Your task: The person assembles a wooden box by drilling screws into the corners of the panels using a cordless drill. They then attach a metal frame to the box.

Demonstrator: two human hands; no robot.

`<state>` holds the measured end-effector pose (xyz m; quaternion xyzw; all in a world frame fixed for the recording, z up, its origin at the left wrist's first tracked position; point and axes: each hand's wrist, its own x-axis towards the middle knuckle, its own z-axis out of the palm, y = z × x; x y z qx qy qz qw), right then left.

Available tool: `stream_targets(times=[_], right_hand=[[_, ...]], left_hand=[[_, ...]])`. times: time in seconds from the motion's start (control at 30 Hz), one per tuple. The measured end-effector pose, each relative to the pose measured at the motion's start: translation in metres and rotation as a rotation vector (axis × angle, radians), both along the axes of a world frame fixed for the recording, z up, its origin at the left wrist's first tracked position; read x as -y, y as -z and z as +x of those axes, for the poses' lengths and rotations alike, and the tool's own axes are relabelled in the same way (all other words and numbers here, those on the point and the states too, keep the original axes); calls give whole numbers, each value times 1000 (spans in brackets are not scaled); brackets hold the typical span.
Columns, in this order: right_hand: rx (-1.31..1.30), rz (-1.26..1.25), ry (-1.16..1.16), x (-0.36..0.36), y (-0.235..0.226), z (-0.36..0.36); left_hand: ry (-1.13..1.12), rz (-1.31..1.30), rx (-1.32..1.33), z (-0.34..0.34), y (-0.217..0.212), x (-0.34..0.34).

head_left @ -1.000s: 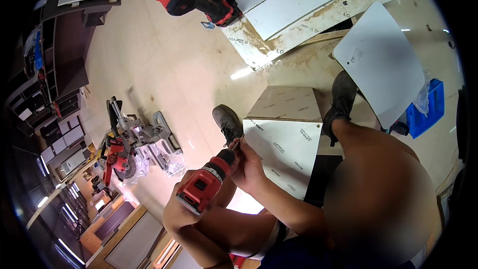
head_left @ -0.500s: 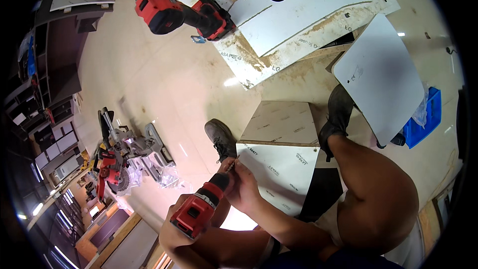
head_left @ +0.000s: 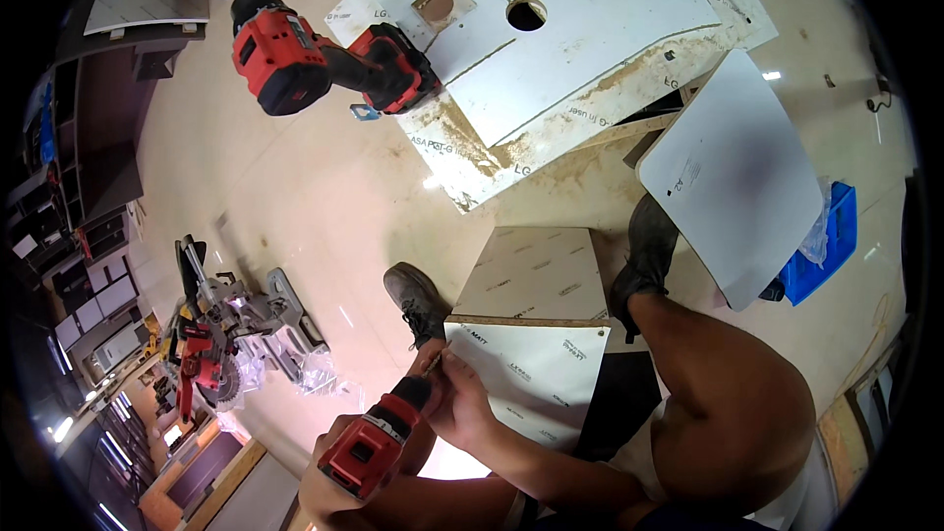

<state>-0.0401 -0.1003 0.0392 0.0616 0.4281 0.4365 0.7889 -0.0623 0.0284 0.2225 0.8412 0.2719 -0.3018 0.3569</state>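
Note:
A red and black cordless drill (head_left: 364, 454) is held low at the left, its chuck pointing up and forward. My left hand (head_left: 323, 480) is closed around it; the drill's body hides most of the fingers. At the front of the chuck, my right hand (head_left: 462, 405) pinches a thin drill bit (head_left: 433, 364) between thumb and fingers. Just beyond the right hand, between my legs, is a white printed board (head_left: 531, 369). A greyish-brown printed panel (head_left: 531, 275) adjoins its far edge.
A second red and black drill (head_left: 285, 54) stands near a large, dusty white board (head_left: 590, 39) with cut-out holes. A pale panel (head_left: 733, 177) leans at right by a blue tray (head_left: 826, 246). A mitre saw (head_left: 211, 359) sits on the floor at left. My shoes flank the panels.
The view has shifted, so the floor things sit slightly lower and further left. Both hands keep nearly the same hold on the drill and bit.

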Motion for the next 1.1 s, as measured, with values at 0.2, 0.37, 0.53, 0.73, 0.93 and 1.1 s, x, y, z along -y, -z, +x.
stream_targets(times=[0.2,0.37,0.53,0.73,0.93,1.1], right_hand=[[-69,24,8,1,1,2],[-101,-1,17,6,1,4],[-108,-42,68,5,-5,21],[-122,-45,31,8,-10,24],[-16,-54,-55,7,-16,24],[-9,-76,-72,5,-39,29]], left_hand=[[-107,-26,-67,12,-5,3],[-73,-44,-171,16,-3,-2],[104,32,-153,24,2,-2],[-19,-34,-127,26,-3,5],[-86,-106,-60,21,-6,1],[-193,-157,136,-2,-24,1]])
